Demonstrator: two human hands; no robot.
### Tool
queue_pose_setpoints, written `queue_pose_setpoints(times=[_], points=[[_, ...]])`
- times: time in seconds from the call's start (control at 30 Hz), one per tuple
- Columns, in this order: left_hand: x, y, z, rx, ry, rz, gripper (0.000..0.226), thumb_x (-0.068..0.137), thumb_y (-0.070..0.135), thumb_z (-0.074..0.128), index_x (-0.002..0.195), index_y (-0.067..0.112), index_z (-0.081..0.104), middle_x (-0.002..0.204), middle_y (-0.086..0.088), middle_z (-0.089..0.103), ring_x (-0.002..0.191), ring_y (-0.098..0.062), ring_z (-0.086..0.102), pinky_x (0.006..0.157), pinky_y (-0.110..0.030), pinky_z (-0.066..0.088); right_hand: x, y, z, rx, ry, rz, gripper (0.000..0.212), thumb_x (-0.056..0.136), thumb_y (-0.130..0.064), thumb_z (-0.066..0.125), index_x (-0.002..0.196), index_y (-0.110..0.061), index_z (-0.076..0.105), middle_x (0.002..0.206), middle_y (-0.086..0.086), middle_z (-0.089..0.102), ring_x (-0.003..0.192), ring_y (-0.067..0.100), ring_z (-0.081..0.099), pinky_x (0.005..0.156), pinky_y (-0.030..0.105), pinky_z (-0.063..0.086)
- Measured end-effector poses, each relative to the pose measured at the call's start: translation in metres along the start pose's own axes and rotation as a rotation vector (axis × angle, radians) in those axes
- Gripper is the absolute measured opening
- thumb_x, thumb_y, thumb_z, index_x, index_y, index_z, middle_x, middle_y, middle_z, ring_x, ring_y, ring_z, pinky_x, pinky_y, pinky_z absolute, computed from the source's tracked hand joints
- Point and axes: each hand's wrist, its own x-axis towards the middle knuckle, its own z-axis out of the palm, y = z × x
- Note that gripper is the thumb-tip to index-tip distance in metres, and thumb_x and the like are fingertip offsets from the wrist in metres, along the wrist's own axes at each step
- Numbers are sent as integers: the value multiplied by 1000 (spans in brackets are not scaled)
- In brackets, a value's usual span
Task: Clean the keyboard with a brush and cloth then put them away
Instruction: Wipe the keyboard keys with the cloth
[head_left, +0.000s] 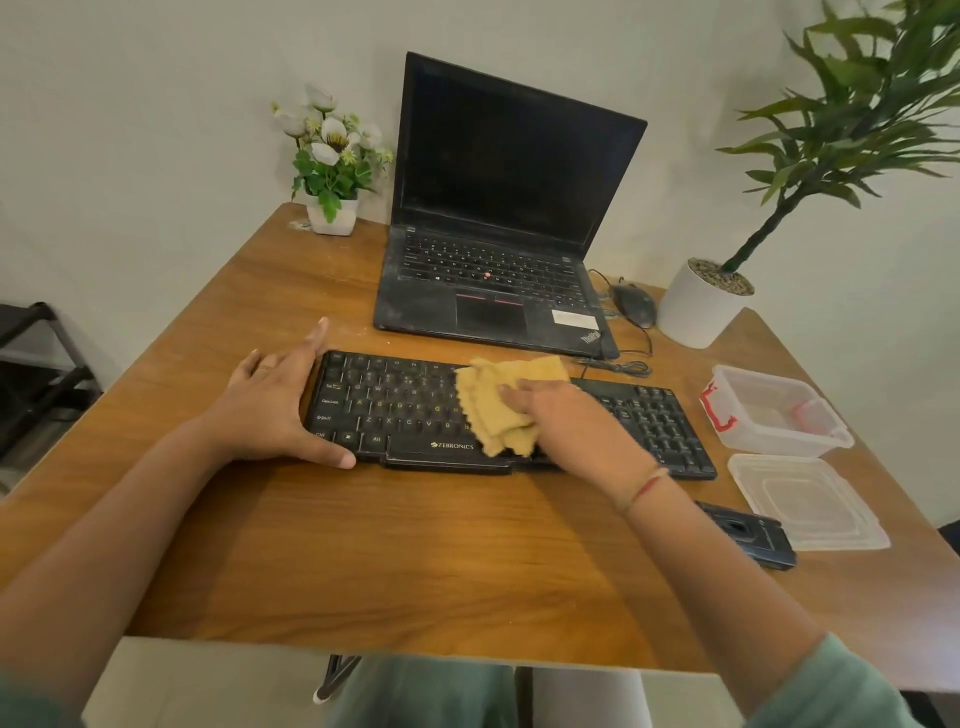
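One cloth (492, 410) under right hand (576, 428) on keyboard (395, 413); left hand (270, 410) at its end.

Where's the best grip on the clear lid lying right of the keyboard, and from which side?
Probably the lid rim at its right edge, coming from the right: it lies flat, so only the thin rim offers purchase, and a dark object crowds its left.
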Motion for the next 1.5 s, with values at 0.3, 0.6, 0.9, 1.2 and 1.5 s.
queue_pose_setpoints(times=[0.3, 0.6, 0.9, 1.2, 1.5], points=[[1, -2, 2, 21, 11, 8, 149, 27, 95, 51, 144, 36, -20, 154, -3, 21, 141, -24, 17, 115, -40, -5, -42, 100, 7, -19, -74, 498, 51, 90, 2, 41, 136, -18, 46, 127, 12, 57, 113, 27, 56, 93, 33, 46], [1, -2, 3, 34, 19, 12, 147, 29, 95, 51, 145, 36, -18, 155, -4, 20, 142, -24, 17, 115, -41, -4, -33, 17, 22, 13, 165, 477, 12, 94, -15, 46, 98, -11, 56, 88, 5, 63, 82, 22, 61, 60, 27, 40], [1, -3, 4, 47, 31, 28, 140, 35, 88, 50, 145, 35, -17, 154, -1, 22, 141, -22, 18, 116, -42, -2, -6, -113, 13, 382, 270, -90, 22, 97, -21, 43, 110, -12, 57, 113, 6, 55, 100, 21, 54, 88, 31, 48], [2, 1, 3, 31, 29, 1, 133, 38, 79, 50, 146, 34, -14, 153, -2, 25, 140, -23, 19, 116, -39, -1, -7, -88, 16, 199, 80, -420, 68, 86, 14, 40, 144, -24, 38, 152, 3, 34, 143, 22, 22, 117, 33, 18], [1, -1, 2, 30, 13, 20, 147, 25, 97, 47, 146, 38, -14, 155, -3, 20, 141, -24, 17, 115, -41, -3, -62, 25, 7, 8, -59, -161, 54, 85, -4, 61, 130, -32, 54, 149, -14, 35, 136, 11, 36, 110, 26, 28]])
